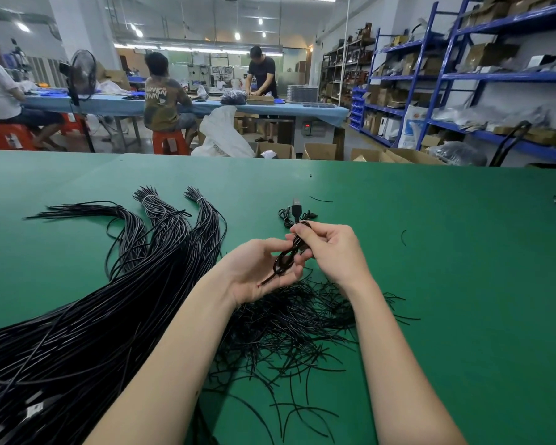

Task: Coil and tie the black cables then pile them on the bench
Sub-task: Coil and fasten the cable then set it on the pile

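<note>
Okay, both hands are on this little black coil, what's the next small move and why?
Probably wrap and twist a tie around the coil's middle. The coiled cable is pinched by the right hand and rests in the left hand; it looks looped, but whether a tie is on yet is unclear. Loose short ties lie just below.

coiled black cable (289, 255) | held above bench (430, 252) | long cables (93, 316) left

A single head-worn camera looks forward and down across the green bench (430, 252), close above the hands. Its wide lens bends the edges, so the far workshop seems distorted.
</note>
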Demonstrator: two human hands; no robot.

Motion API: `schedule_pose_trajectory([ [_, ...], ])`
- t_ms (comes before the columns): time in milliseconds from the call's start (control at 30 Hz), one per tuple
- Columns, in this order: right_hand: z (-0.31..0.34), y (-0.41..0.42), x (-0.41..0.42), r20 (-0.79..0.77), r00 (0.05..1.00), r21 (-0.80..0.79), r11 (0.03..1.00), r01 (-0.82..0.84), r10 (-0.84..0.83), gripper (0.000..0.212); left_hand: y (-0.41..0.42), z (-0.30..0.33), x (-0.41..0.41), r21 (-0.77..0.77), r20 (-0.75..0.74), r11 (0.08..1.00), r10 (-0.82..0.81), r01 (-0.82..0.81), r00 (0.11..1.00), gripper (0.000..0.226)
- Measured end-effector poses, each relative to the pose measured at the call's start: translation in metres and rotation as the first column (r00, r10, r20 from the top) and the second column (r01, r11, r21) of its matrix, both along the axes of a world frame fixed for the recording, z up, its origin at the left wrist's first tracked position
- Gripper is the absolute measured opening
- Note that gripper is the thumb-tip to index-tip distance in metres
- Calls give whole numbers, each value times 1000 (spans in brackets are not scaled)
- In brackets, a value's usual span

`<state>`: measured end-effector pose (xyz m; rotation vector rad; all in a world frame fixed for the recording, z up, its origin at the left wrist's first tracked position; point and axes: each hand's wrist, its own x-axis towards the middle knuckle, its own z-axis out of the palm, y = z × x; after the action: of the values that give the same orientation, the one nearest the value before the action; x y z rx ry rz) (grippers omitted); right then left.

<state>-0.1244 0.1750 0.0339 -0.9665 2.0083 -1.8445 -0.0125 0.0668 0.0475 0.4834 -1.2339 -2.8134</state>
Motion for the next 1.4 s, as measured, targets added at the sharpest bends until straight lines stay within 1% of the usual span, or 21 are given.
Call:
schedule_pose_trajectory([
  [100, 0, 0, -1, 53, 998, -11, 1000, -27, 28, 13, 0, -3, -1, -125, -14, 990, 57, -59, 998, 15],
  [200, 2, 0, 0, 139, 987, -58, 996, -72, 79, 13, 0, -4, 0, -166, -21, 982, 93, -95, 995, 17],
  [267, 4, 1, 2, 164, 981, -68, 993, -92, 102, 13, 0, -5, 1, -220, -35, 969, 110, -115, 993, 15],
  [367, 6, 1, 3, 193, 977, -91, 993, -72, 89, 14, 1, -6, 0, -269, -77, 943, 184, -199, 980, 12],
  [433, 8, 1, 4, 190, 979, -92, 995, -50, 67, 15, 4, -6, -2, -289, -96, 926, 225, -243, 970, 16],
  [567, 7, -1, 4, 197, 980, -93, 996, -17, 35, 15, 5, -7, -5, -426, -128, 861, 247, -278, 960, 18],
  [633, 5, -3, 5, 196, 980, -75, 997, -1, 16, 15, 4, -9, -3, -468, -140, 835, 253, -289, 957, 20],
  [767, 4, -6, 6, 206, 978, -75, 997, -2, 17, 14, 1, -9, 1, -522, -159, 798, 254, -300, 954, 16],
  [867, 3, -6, 5, 192, 981, -50, 999, -20, 30, 14, 0, -11, 0, -507, -153, 799, 285, -323, 946, 14],
  [900, 1, -7, 3, 188, 982, -22, 999, -28, 32, 15, -1, -12, 0, -476, -144, 812, 307, -338, 941, 14],
  [967, -1, -5, 0, 162, 987, 87, 996, -31, 17, 21, -4, -14, 0, -401, -106, 839, 357, -368, 928, 12],
  [1000, -3, -3, -2, 97, 995, 180, 983, -30, 13, 23, -7, -15, 1, -370, -86, 845, 382, -386, 920, 11],
  [1033, -6, 0, -4, -21, 999, 299, 954, -24, 32, 21, -11, -17, 2, -344, -71, 846, 409, -408, 910, 10],
  [1067, -10, 2, -5, -148, 985, 427, 904, -16, 88, 18, -14, -18, 3, -319, -63, 843, 437, -433, 897, 10],
  [1100, -13, 3, -4, -238, 958, 542, 841, -5, 159, 13, -16, -19, 4, -295, -57, 838, 464, -459, 884, 10],
  [1133, -15, 4, -1, -282, 935, 621, 783, 8, 215, 8, -18, -19, 4, -270, -54, 834, 486, -481, 872, 11],
  [1167, -16, 3, 2, -302, 923, 669, 743, 27, 238, 5, -19, -20, 5, -247, -52, 831, 503, -499, 863, 13],
  [1200, -17, 2, 5, -325, 916, 692, 720, 59, 237, 3, -19, -20, 5, -227, -53, 828, 514, -512, 856, 16],
  [1267, -16, 1, 7, -375, 901, 700, 704, 123, 216, 2, -19, -19, 5, -192, -56, 829, 525, -525, 849, 19],
  [1333, -12, 3, 5, -360, 906, 711, 694, 114, 220, 4, -19, -19, 4, -160, -53, 833, 529, -530, 847, 19],
  [1400, -8, 7, 3, -339, 916, 704, 704, 97, 212, 5, -18, -19, 4, -138, -45, 836, 530, -531, 847, 21],
])
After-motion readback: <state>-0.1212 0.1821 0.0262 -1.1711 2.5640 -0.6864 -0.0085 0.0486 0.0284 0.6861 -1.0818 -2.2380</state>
